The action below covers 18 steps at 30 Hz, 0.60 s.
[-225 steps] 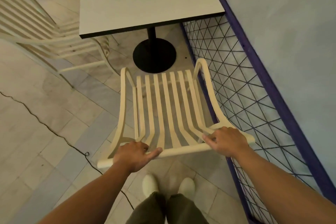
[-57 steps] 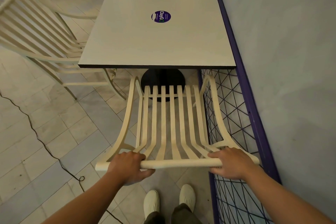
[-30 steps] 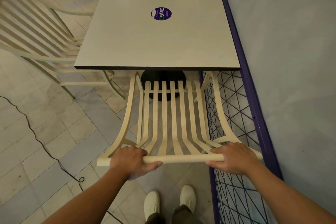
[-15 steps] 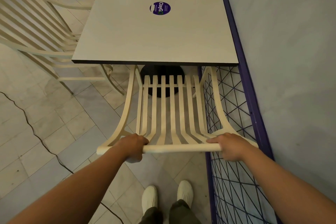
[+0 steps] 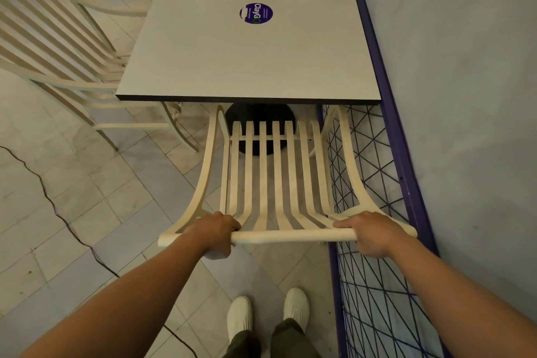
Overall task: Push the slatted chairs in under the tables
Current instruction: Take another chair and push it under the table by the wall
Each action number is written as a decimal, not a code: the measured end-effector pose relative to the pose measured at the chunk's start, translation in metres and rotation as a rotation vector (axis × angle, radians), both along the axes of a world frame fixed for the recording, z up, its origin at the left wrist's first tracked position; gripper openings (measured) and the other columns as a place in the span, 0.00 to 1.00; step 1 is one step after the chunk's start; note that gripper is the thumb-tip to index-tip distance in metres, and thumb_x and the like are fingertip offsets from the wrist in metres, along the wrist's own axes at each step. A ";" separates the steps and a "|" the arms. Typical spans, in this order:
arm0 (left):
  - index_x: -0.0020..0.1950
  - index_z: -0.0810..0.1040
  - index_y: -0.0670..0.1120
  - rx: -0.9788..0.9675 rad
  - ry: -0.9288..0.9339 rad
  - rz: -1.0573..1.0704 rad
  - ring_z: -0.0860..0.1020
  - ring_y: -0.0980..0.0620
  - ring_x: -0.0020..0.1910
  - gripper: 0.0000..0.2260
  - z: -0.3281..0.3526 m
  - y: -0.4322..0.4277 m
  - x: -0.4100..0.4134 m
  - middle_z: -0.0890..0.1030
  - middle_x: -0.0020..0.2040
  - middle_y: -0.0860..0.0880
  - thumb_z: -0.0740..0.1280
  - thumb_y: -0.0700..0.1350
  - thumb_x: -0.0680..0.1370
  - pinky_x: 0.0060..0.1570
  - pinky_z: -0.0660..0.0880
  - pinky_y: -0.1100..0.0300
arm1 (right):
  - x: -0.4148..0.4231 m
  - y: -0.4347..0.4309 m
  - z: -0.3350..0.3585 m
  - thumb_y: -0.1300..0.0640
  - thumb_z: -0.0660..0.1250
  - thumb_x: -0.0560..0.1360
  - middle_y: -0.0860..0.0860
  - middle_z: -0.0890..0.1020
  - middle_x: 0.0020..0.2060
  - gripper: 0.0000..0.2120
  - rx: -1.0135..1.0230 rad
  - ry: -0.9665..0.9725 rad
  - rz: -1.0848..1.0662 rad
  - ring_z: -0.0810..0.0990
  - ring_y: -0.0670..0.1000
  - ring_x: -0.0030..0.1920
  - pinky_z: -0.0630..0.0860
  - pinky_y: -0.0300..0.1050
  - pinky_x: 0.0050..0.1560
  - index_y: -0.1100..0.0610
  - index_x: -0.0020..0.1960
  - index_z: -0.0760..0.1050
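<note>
- We had our left hand [image 5: 213, 232] and right hand [image 5: 372, 233] wrapped tight around the chair [image 5: 270, 180] top rail.
- Beyond our grip, its front just met the table [image 5: 250, 67] edge.
- Mid-push, we judged; next, a straight shove forward.

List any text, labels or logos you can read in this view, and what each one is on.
"ClayGO", white letters with a green final O, rotated sideways on the round purple sticker on the table top.
Smaller lines of print on the same sticker: too small to read.
No other text shows on the slatted chair, the mesh fence or the wall.
</note>
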<state>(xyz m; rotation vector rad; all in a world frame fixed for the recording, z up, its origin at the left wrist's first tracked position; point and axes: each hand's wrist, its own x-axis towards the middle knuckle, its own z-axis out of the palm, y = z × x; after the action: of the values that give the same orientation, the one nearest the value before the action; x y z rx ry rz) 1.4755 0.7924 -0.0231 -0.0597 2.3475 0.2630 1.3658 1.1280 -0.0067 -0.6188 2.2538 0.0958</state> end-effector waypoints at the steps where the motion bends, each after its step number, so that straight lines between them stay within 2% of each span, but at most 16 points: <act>1: 0.71 0.77 0.54 0.001 0.001 0.002 0.79 0.51 0.53 0.25 0.000 -0.001 -0.001 0.81 0.58 0.51 0.72 0.42 0.75 0.59 0.77 0.53 | -0.001 -0.001 0.000 0.61 0.66 0.76 0.48 0.78 0.62 0.34 0.003 0.004 0.000 0.77 0.50 0.54 0.73 0.44 0.51 0.36 0.76 0.65; 6: 0.72 0.76 0.55 0.005 0.009 0.010 0.78 0.49 0.54 0.26 0.002 -0.004 -0.007 0.80 0.59 0.51 0.72 0.41 0.75 0.59 0.77 0.53 | -0.003 -0.004 0.004 0.62 0.66 0.76 0.49 0.78 0.60 0.34 -0.007 0.017 -0.002 0.72 0.49 0.48 0.73 0.44 0.50 0.36 0.75 0.66; 11: 0.73 0.75 0.57 0.011 0.058 0.014 0.78 0.51 0.54 0.23 0.006 -0.008 -0.003 0.80 0.60 0.52 0.70 0.45 0.77 0.57 0.76 0.56 | -0.004 -0.002 0.007 0.63 0.66 0.75 0.49 0.79 0.59 0.33 -0.030 0.005 0.005 0.77 0.51 0.52 0.77 0.46 0.52 0.36 0.73 0.69; 14: 0.73 0.74 0.58 0.033 0.122 -0.022 0.78 0.55 0.56 0.23 0.007 -0.009 0.008 0.81 0.61 0.55 0.70 0.58 0.78 0.57 0.75 0.57 | -0.001 0.003 0.011 0.61 0.67 0.75 0.49 0.79 0.61 0.31 -0.041 0.004 0.028 0.78 0.51 0.55 0.77 0.46 0.54 0.37 0.73 0.69; 16: 0.72 0.74 0.60 0.028 0.144 0.003 0.78 0.56 0.56 0.27 0.005 -0.010 0.015 0.81 0.61 0.57 0.65 0.69 0.76 0.56 0.75 0.57 | -0.001 0.005 0.014 0.59 0.68 0.75 0.48 0.79 0.62 0.31 -0.054 -0.004 0.034 0.77 0.50 0.54 0.77 0.46 0.54 0.36 0.73 0.69; 18: 0.71 0.74 0.61 -0.004 0.153 0.028 0.78 0.56 0.54 0.31 0.004 -0.009 0.016 0.81 0.60 0.58 0.59 0.76 0.74 0.52 0.74 0.58 | -0.004 0.005 0.014 0.58 0.68 0.74 0.48 0.80 0.61 0.31 -0.060 -0.008 0.031 0.76 0.48 0.50 0.76 0.45 0.53 0.36 0.72 0.69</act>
<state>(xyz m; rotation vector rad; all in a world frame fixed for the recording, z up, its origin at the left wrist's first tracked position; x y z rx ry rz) 1.4917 0.7835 -0.0187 -0.0769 2.5005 0.2849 1.3619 1.1326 0.0072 -0.6856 2.2467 0.0410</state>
